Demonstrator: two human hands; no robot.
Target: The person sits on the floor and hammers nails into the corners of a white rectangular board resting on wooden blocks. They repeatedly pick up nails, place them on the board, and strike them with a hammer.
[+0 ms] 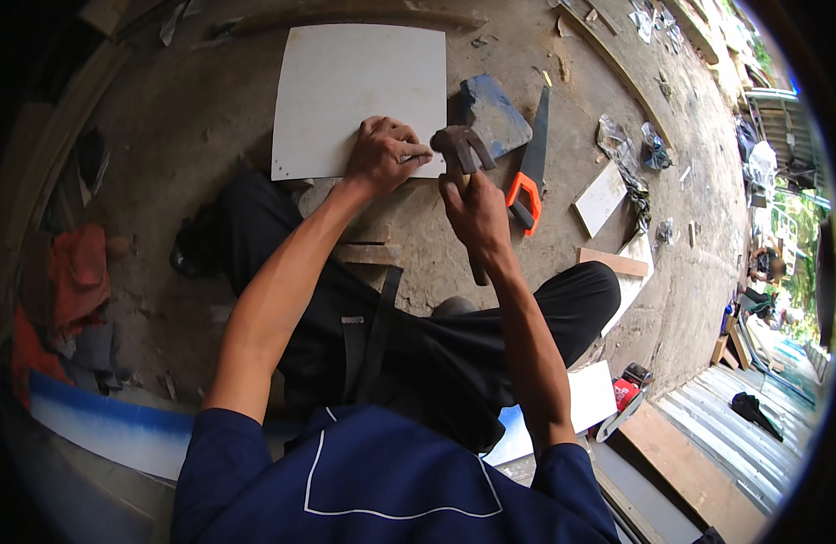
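Observation:
A white square board [354, 82] lies ahead of me, raised a little above the floor at its near edge. My left hand [381, 156] rests on its near right part, thumb and fingers pinched together by the corner. Whatever they hold is too small to make out. In my right hand [477, 213] is a claw hammer [456, 150], gripped round the handle. Its head hangs just right of the board's edge, close to my left fingertips. Small dark dots mark the board's near left corner.
Right of the board lie a worn blue block [497, 118] and a handsaw [533, 163] with an orange handle. Farther right are a white offcut [601, 198], a wooden strip [611, 262] and crumpled plastic [617, 140]. A red power tool [624, 396] sits at the lower right.

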